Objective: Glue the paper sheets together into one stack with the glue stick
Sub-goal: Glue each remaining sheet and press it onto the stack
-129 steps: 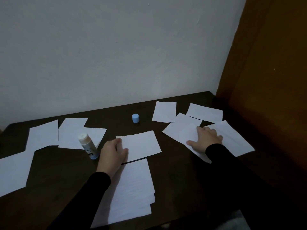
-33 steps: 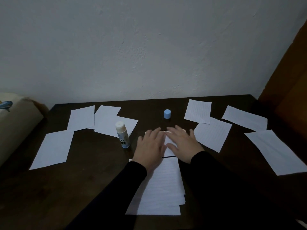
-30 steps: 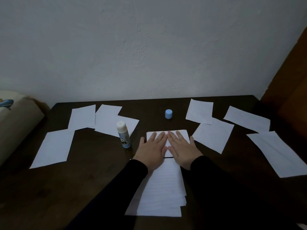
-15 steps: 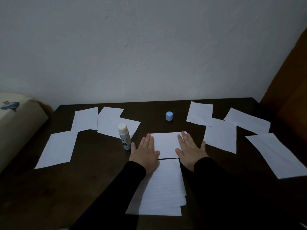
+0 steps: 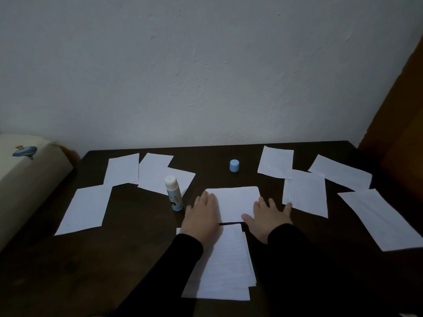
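On table [image 5: 128, 259]: eight loose sheets; one stack [image 5: 225, 268]; left hand [image 5: 201, 217], right hand [image 5: 267, 219] flat.

Table [image 5: 137, 248]: dark wood under your hands, smooth, low sheen;
Sheets [image 5: 233, 202]: thin white paper, matt, faintly ruled; those right of the table's middle show the lines best;
Glue stick [image 5: 174, 195]: smooth plastic, slightly glossy;
Cap [image 5: 234, 165]: pale blue plastic;
Wall [image 5: 206, 76]: matt plaster, rough;
Your sleeves [image 5: 178, 259]: black matt cloth

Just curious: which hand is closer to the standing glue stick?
Left. The left hand lies flat just right of the glue stick; the right hand rests farther right, across the sheet.
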